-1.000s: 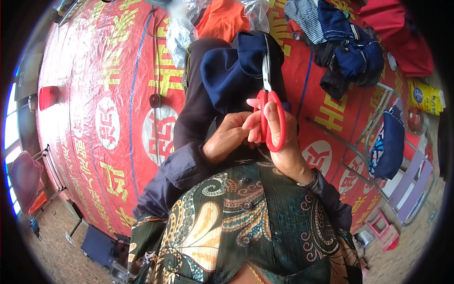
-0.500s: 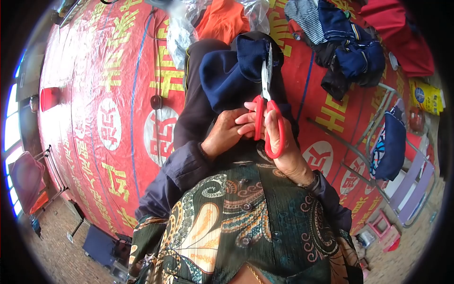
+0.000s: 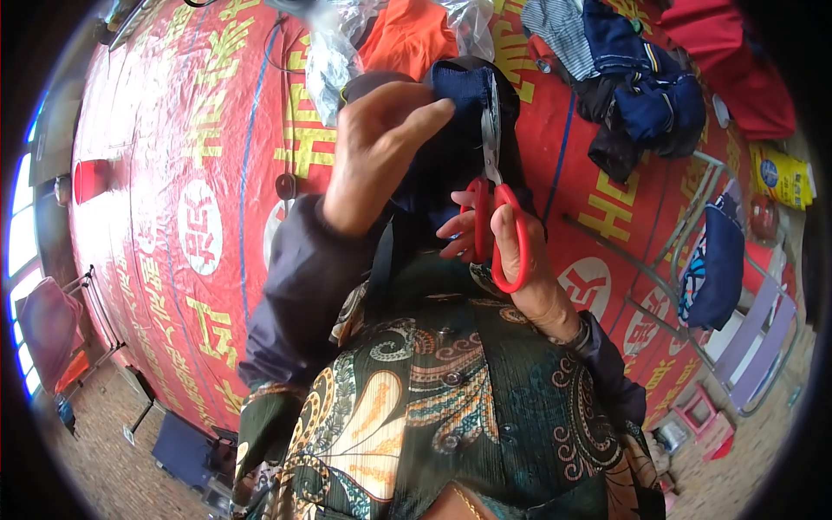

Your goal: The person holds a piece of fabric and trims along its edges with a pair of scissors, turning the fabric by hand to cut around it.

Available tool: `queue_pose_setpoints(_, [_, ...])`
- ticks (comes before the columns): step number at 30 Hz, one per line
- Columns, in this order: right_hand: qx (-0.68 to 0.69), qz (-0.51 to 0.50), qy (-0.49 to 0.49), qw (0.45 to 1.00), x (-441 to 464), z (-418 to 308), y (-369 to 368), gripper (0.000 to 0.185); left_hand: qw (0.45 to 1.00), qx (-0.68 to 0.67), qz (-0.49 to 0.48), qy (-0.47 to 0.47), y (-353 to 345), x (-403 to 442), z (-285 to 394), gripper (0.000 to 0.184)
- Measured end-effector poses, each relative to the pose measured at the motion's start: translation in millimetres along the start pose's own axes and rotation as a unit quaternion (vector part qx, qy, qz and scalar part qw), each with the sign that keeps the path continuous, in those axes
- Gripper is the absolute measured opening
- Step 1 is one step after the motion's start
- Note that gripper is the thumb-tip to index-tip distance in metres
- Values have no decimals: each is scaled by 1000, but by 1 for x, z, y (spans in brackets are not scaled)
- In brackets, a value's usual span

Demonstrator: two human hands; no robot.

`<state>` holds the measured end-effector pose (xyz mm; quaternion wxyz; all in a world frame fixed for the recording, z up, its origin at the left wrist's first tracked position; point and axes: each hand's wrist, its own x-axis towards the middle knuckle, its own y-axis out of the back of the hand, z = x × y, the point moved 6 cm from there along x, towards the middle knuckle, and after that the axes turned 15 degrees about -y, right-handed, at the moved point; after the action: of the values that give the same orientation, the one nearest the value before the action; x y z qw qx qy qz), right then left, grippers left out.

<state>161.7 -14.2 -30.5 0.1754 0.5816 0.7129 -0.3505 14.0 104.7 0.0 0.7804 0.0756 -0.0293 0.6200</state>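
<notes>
My left hand (image 3: 377, 147) is raised over my left knee, its thumb stretched out and apart from the fingers, holding nothing I can see. It is beside the dark blue cloth (image 3: 461, 84) that lies across my knees, and it hides part of it. My right hand (image 3: 520, 256) grips the red handles of the scissors (image 3: 490, 156). Their metal blades point away from me, over the right edge of the blue cloth, and look nearly closed.
Beyond my knees lie an orange cloth (image 3: 409, 36) and clear plastic (image 3: 334, 61). A pile of dark clothes (image 3: 650, 100) is at the upper right. Metal-framed chairs (image 3: 754, 347) stand at the right. A red container (image 3: 89, 180) is at the far left.
My left hand has left my right hand's fingers and moved forward, up to the blue cloth. The scissors stay in my right hand, with their blades closer together than before.
</notes>
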Motion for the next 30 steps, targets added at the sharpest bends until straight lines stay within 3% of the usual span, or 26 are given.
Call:
queue_pose_setpoints(1, [29, -7, 5, 1000, 0, 0, 1, 65, 996, 9, -75, -43, -4, 11, -6, 28])
queue_pose_setpoints(2, [29, -7, 5, 1000, 0, -1, 0, 65, 996, 9, -76, -43, -5, 14, -11, 28])
queue_pose_setpoints(5, [2, -11, 3, 1000, -4, -6, -1, 65, 967, -208, -24, 145, -25, 16, -22, 19])
queue_pose_setpoints(8, [-15, -14, 6, 1000, -7, -6, 1, 63, 941, -296, -27, 163, -32, 20, -15, 19])
queue_pose_setpoints(20, [-14, -7, -20, 1000, -15, 4, 8, 61, 902, -344, -53, 256, -44, 14, -33, 21])
queue_pose_setpoints(30, [-20, -1, -33, 999, -27, 8, 9, 73, 880, -402, -63, 245, -50, 4, -34, 13])
